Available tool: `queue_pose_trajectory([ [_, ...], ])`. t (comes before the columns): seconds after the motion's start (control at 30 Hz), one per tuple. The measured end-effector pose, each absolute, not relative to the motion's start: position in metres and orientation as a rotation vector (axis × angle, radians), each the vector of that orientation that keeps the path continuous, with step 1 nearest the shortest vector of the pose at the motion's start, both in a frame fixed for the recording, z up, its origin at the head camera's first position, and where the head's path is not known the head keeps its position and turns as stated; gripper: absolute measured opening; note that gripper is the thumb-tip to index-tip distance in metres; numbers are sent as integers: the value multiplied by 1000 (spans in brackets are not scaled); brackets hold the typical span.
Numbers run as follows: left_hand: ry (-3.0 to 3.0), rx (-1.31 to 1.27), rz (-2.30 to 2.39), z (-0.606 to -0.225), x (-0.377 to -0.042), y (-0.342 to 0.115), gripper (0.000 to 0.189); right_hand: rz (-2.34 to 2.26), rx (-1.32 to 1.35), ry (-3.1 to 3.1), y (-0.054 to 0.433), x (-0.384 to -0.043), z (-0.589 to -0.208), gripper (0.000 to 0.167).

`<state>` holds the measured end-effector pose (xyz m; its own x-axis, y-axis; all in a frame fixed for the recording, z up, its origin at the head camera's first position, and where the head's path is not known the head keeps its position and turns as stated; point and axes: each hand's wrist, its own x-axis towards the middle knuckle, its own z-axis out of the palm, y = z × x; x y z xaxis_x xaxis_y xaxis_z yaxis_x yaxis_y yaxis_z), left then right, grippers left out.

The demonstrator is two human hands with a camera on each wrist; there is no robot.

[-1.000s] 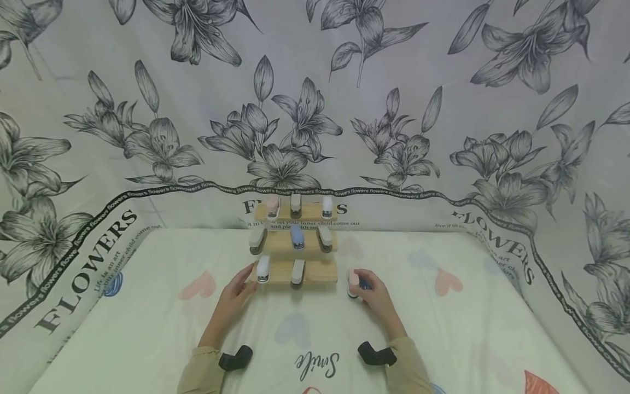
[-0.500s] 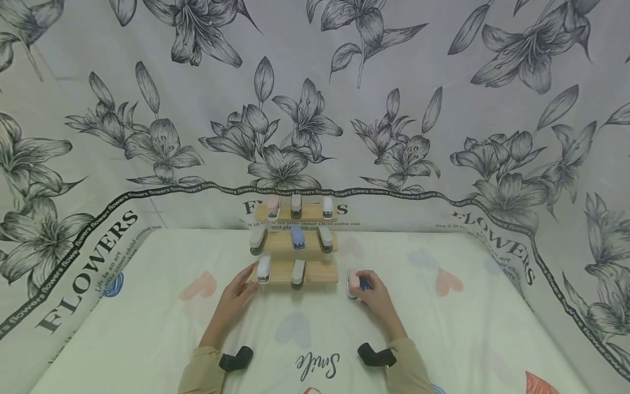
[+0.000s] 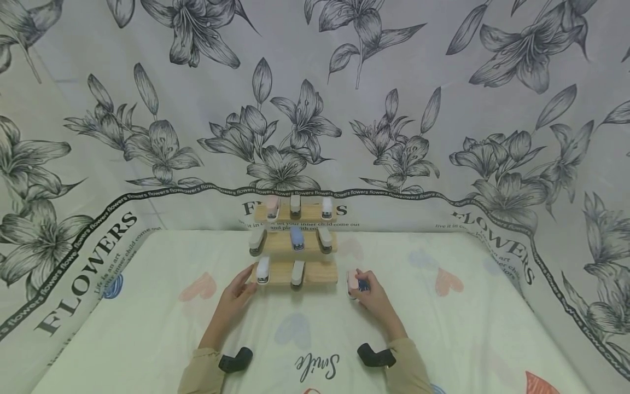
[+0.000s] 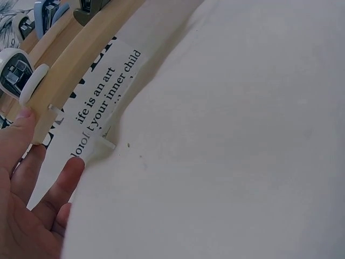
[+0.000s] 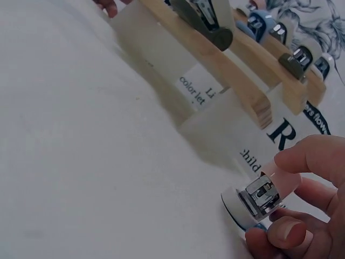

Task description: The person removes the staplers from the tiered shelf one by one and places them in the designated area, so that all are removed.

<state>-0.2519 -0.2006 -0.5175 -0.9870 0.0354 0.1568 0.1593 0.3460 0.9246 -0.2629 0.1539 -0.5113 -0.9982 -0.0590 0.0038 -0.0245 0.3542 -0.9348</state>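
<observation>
My right hand (image 3: pixel 372 293) grips a pink stapler (image 5: pixel 283 181) with a white base, its metal front facing the right wrist camera. It is close over the cloth, just right of a three-tier wooden shelf (image 3: pixel 322 272). At the shelf's lowest board, my left hand (image 3: pixel 238 290) pinches the left end, thumb on the front face and a finger underneath. Near that thumb stands a white stapler (image 4: pixel 17 73). A grey stapler (image 3: pixel 297 272) is in the middle of the same board, whose right part is bare.
A blue stapler (image 3: pixel 297 238) sits between two grey ones on the middle board. The top board holds a pink stapler (image 3: pixel 273 207), a grey one and a white one. Behind the shelf hangs a floral cloth (image 3: pixel 394 158); a printed cloth (image 3: pixel 162 306) covers the surface.
The pink stapler in my right hand has turned slightly and shifted a touch. My left hand keeps its place at the board's end.
</observation>
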Motion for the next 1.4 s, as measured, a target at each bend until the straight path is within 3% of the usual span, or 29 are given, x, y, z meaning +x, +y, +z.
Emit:
queue_pose_trajectory([
  [0.27, -2482, -192, -1746, -508, -247, -199, 53, -1864, -116, 2487, 153, -259, -504, 37],
  [0.57, -2502, -172, -1726, -518, -250, -201, 57, -1791, -45, 2461, 156, -262, -514, 66],
  [1.0, -2506, -172, -1752, -518, -250, -201, 56, -1806, 27, 2530, 153, -264, -516, 61],
  [1.4, -2513, -182, -1799, -485, -236, -189, 53, -1828, 5, 2491, 156, -266, -517, 62],
])
